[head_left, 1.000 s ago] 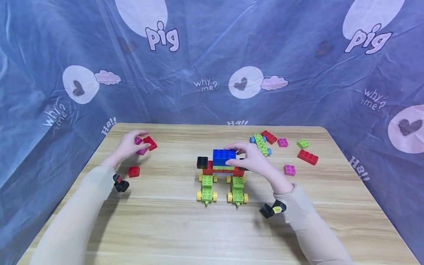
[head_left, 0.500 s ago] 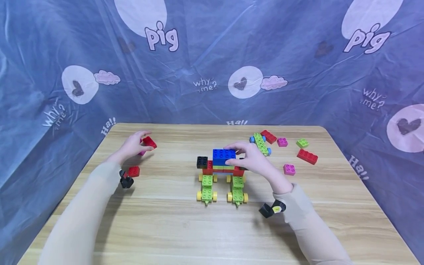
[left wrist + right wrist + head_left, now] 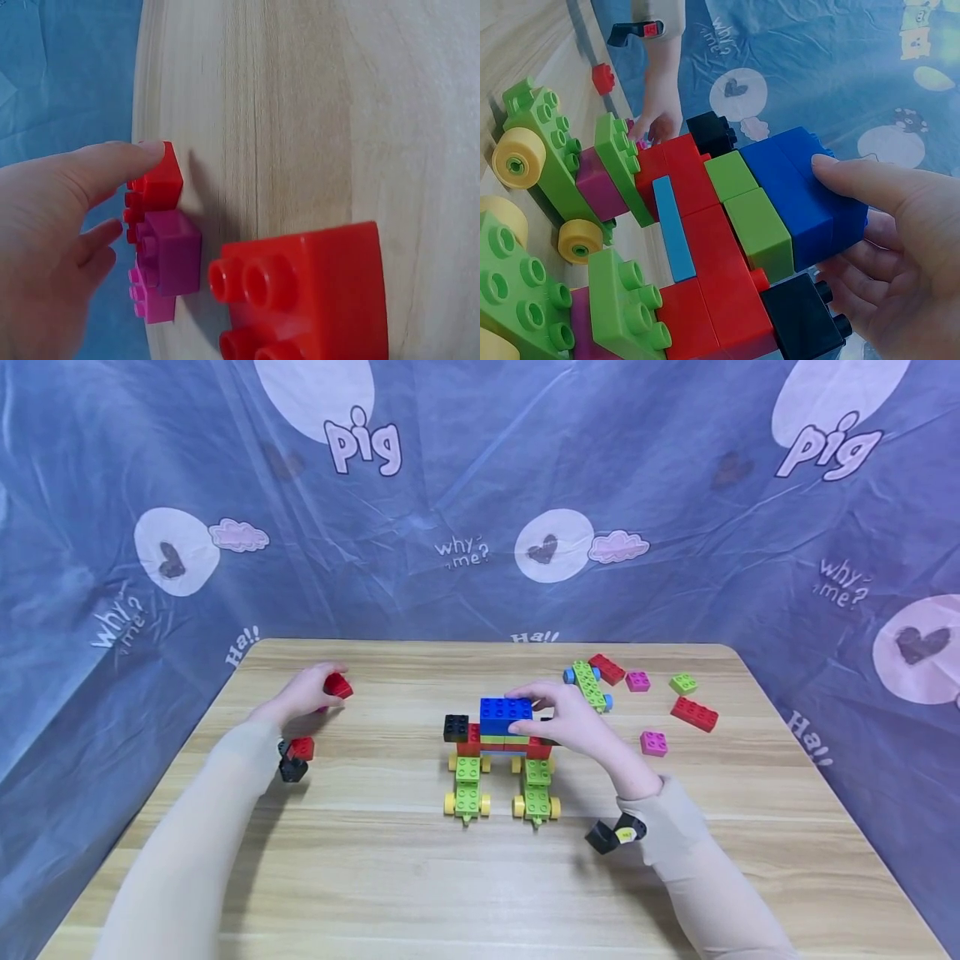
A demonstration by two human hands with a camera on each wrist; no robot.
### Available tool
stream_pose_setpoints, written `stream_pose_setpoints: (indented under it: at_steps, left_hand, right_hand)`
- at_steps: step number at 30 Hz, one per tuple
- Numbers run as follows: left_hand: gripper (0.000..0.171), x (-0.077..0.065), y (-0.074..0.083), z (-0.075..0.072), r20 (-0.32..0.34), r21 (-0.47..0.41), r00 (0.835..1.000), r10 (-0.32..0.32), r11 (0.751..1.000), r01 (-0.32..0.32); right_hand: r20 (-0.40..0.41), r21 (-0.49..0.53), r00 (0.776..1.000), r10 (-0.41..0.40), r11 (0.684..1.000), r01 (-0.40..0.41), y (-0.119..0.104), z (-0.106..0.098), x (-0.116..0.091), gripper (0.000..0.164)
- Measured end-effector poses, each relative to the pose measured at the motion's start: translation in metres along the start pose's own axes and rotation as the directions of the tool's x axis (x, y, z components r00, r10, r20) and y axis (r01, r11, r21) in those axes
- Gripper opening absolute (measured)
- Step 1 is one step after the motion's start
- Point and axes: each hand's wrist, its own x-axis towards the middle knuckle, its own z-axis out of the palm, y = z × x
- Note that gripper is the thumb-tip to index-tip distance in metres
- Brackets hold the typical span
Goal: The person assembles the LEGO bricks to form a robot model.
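At the table's back left, my left hand (image 3: pixel 300 693) pinches a red toy brick (image 3: pixel 341 686) between thumb and fingers. The thumb lies against that brick in the left wrist view, where pink bricks (image 3: pixel 181 255) sit right beside it. A second red brick (image 3: pixel 346 292) looms closer to that camera. Mid-table stands a stacked brick build (image 3: pixel 504 744) on green wheeled bases (image 3: pixel 468 793) with yellow wheels. My right hand (image 3: pixel 564 717) grips the blue bricks (image 3: pixel 802 195) on top, thumb on one side and fingers on the other. Black bricks (image 3: pixel 456 727) stick out at its ends.
Toward the back right lie a green base with blue wheels (image 3: pixel 589 686), red bricks (image 3: pixel 694 713), pink bricks (image 3: pixel 654 743) and a green brick (image 3: pixel 683 683). A blue printed cloth (image 3: pixel 450 485) hangs behind the table (image 3: pixel 420 885).
My left hand has moved a little to the right and its fingers have closed round the red brick, which has tilted slightly. The right hand keeps its grip on the blue bricks.
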Motion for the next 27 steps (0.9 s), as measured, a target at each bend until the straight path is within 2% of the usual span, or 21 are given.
stream_pose_setpoints:
  at_steps: [5, 16, 27]
  left_hand:
    - [0.058, 0.0009, 0.0001, 0.0012, 0.009, 0.021, 0.999, -0.031, 0.999, 0.031]
    - [0.052, 0.0042, -0.0029, 0.0062, -0.039, 0.07, 0.999, -0.017, 0.997, 0.02]
    - [0.052, 0.006, 0.0011, 0.0077, -0.042, 0.036, 0.999, -0.023, 0.999, 0.024]
  right_hand:
    - [0.004, 0.007, 1.0, 0.011, 1.0, -0.011, 0.0, 0.0, -0.0001, 0.045]
    - [0.003, 0.021, 1.0, -0.012, 1.0, 0.012, 0.0, 0.0006, 0.0001, 0.045]
    - [-0.004, 0.011, 1.0, -0.009, 1.0, 0.009, 0.0003, 0.0005, -0.0001, 0.045]
